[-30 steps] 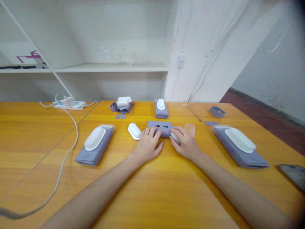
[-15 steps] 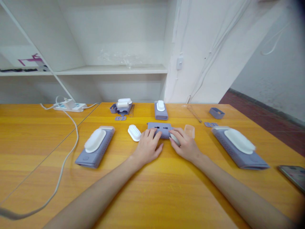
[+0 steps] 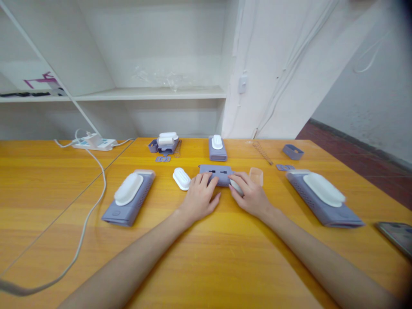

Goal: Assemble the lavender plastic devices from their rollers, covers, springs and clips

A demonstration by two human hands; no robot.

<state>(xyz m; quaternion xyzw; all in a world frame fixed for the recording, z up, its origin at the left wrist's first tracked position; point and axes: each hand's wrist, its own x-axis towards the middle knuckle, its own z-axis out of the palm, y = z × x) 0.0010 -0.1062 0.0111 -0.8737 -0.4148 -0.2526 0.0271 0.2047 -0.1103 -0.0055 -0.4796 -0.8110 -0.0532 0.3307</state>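
Note:
A grey-purple plastic housing (image 3: pixel 222 170) with two dark slots lies on the wooden table in front of me. My left hand (image 3: pixel 201 195) rests at its near left edge, fingers stretched out and thumb apart. By the housing's right end, my right hand (image 3: pixel 249 193) curls its thumb and fingers around a white rounded part (image 3: pixel 237 187), mostly hidden under the fingers. A white oval ribbed piece (image 3: pixel 182 178) lies just left of my left hand. Behind my right fingers stands a translucent peach-coloured cup (image 3: pixel 256 176).
Grey-purple boxes topped with white oval pads lie left (image 3: pixel 131 197), right (image 3: pixel 322 197) and behind (image 3: pixel 218 151). Farther back are a coil spring (image 3: pixel 262 153), flat cut-out plates (image 3: pixel 285 168) and a small ring-shaped frame (image 3: pixel 293 152). A phone (image 3: pixel 395 236) and a white cable (image 3: pixel 85 223) flank the workspace.

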